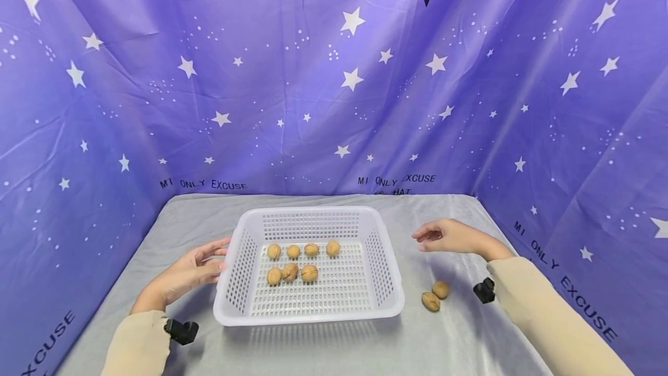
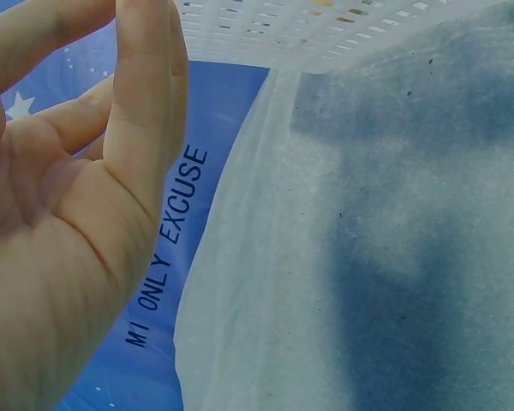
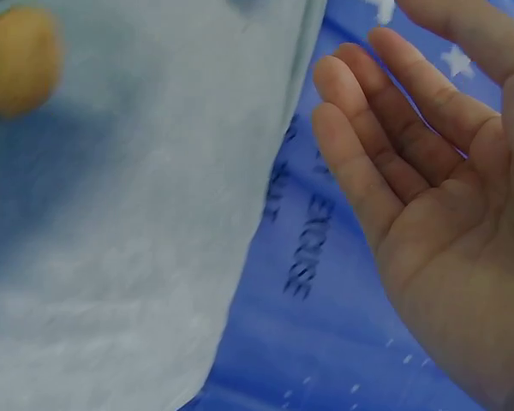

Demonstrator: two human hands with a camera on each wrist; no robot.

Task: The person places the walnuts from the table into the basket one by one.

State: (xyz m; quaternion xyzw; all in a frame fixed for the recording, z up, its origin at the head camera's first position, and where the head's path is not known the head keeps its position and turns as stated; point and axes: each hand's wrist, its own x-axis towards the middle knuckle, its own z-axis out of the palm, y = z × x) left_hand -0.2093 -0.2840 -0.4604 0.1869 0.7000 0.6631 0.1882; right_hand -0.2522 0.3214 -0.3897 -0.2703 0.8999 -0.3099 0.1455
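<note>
A white perforated plastic basket (image 1: 308, 319) holds several walnuts (image 1: 309, 273) in two loose rows toward its left half. My left hand (image 1: 190, 268) is at the basket's left side, its fingertips right at the rim. In the left wrist view its fingers (image 2: 141, 94) extend up toward the basket wall (image 2: 240, 38). To the right of the basket, my right hand (image 1: 449, 237) is held over the table with fingers loosely bent and nothing in the palm (image 3: 454, 231). Two walnuts (image 1: 431, 302) lie side by side on the cloth, nearer me than that hand.
A grey cloth (image 1: 313, 353) covers the table. Purple curtains (image 1: 292, 91) with stars and lettering hang behind it and on both sides. A black wrist camera (image 1: 181, 331) sits on the left sleeve, another camera (image 1: 485, 290) on the right.
</note>
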